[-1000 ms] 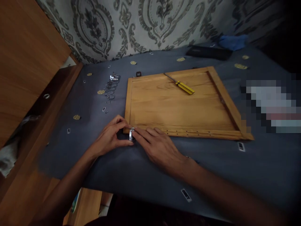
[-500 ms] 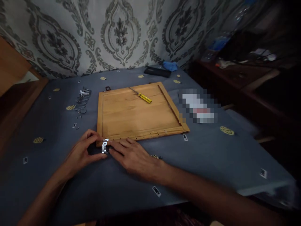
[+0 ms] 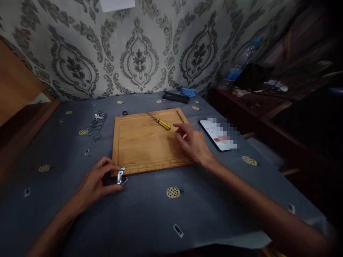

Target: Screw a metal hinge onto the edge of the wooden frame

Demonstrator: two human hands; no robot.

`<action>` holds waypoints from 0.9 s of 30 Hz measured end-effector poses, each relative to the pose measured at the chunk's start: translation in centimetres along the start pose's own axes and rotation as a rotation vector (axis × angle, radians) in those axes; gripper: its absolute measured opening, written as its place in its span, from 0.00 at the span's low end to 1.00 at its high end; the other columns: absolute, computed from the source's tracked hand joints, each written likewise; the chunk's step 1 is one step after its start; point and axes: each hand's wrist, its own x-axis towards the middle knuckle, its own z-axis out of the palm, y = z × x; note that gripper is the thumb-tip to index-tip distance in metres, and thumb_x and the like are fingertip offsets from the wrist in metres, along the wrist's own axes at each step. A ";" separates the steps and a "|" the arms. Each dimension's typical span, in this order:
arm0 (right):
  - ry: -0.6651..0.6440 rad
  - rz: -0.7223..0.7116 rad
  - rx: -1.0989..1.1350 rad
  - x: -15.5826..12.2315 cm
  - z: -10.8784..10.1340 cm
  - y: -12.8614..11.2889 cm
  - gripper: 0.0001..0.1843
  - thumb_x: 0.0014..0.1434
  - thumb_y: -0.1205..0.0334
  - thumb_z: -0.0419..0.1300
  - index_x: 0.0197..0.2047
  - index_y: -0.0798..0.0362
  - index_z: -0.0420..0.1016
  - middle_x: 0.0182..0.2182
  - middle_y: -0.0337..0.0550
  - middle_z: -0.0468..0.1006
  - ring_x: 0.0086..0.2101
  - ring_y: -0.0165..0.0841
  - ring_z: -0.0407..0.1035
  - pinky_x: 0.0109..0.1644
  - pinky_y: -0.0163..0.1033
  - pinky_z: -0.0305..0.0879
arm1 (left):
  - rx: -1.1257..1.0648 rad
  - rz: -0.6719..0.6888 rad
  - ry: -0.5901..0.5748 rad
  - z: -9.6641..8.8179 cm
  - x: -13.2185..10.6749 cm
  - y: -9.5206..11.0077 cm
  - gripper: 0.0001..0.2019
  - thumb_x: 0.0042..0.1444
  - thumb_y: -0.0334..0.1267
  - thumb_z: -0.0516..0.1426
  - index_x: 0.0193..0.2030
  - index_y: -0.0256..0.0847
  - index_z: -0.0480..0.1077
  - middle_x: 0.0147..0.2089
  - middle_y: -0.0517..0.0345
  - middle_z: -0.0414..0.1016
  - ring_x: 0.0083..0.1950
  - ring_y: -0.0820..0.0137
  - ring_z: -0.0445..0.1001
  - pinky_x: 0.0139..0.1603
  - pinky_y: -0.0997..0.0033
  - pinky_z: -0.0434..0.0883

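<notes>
Metal fitting (image 3: pixel 120 177), head view: at the near left corner of the wooden panel (image 3: pixel 144 142), pinched between the left hand's (image 3: pixel 92 181) thumb and fingers. The right hand (image 3: pixel 195 143), empty, fingers loosely spread and curled, is over the panel's right side, near the yellow-handled screwdriver (image 3: pixel 163 124).

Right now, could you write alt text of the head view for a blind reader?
The left hand holds a silver metal bracket at the near left corner of a framed brown wooden panel. The right hand, fingers curled, hovers near a yellow-handled screwdriver lying on the panel.
</notes>
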 end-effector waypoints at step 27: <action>0.319 -0.147 0.874 5.2 0.6 -8.5 0.21 0.63 0.41 0.65 0.33 0.46 0.63 0.21 0.36 0.76 0.14 0.29 0.63 0.13 0.35 0.50 | -0.066 -0.054 -0.077 -0.9 0.8 1.8 0.21 0.53 0.51 0.71 0.48 0.43 0.76 0.48 0.57 0.68 0.48 0.65 0.71 0.49 0.66 0.71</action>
